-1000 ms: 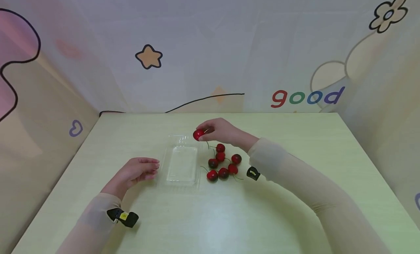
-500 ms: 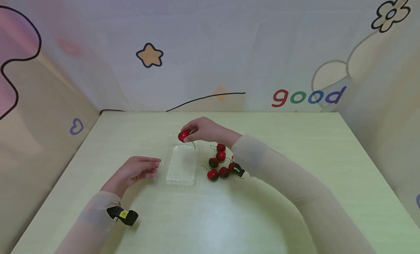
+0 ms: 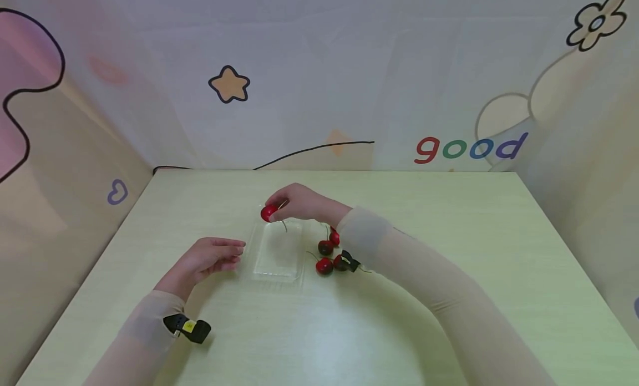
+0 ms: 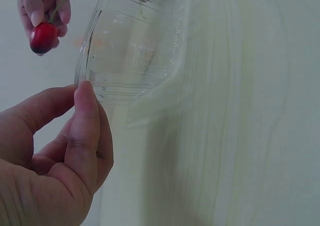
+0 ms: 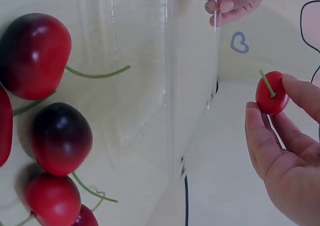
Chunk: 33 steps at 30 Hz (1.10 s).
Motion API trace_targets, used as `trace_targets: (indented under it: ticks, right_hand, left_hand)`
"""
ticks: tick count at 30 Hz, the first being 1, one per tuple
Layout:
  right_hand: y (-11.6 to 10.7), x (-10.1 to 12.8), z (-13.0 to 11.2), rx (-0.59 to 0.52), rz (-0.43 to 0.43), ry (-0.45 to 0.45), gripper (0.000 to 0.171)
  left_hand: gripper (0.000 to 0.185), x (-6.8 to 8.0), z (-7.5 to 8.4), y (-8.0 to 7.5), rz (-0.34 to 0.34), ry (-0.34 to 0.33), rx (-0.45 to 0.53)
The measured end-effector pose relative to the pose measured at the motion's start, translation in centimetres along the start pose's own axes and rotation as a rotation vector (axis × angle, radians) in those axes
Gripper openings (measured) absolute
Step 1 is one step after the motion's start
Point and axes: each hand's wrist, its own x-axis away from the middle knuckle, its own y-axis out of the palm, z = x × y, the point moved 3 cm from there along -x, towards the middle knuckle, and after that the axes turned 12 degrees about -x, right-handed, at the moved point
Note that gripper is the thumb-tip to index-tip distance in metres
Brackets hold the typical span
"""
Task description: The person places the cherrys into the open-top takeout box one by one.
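Clear tray [image 3: 277, 252] at centre of worktop [image 3: 449, 236]. Loose cherries [image 3: 325, 255] on worktop at tray's 3 o'clock, just beside it. Left hand [image 3: 207, 259] at tray's 9 o'clock, fingertips touching its rim. Right hand [image 3: 299, 203] above tray's 12 o'clock edge, held cherry [image 3: 268, 213] over that far rim

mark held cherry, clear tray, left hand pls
held cherry [image 3: 268, 213], head view, on its red body below the right hand's fingertips.
clear tray [image 3: 277, 272], head view, on its near rim.
left hand [image 3: 202, 260], head view, on the back of the hand beside the tray.
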Motion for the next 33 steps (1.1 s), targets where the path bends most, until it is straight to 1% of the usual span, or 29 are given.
trace_targets:
  ticks: [6, 13, 19, 33]
  right_hand:
    - [0.9, -0.9, 0.7, 0.012, -0.006, 0.011, 0.042]
    - [1.6, -1.7, 0.9, 0.043, -0.015, 0.022, 0.041]
    - [1.8, -2.2, 1.1, 0.063, -0.012, 0.046, 0.041]
    - [2.1, -3.4, 1.8, 0.091, 0.010, 0.090, 0.040]
  left_hand:
    - [0.048, 0.1, -0.1, 0.0, -0.006, 0.014, 0.002]
    - [0.047, 0.0, -0.2, 0.0, -0.002, 0.007, -0.007]
    - [0.047, 0.1, -0.3, -0.1, -0.008, 0.014, -0.002]
    - [0.046, 0.3, -0.1, 0.0, 0.004, -0.006, -0.016]
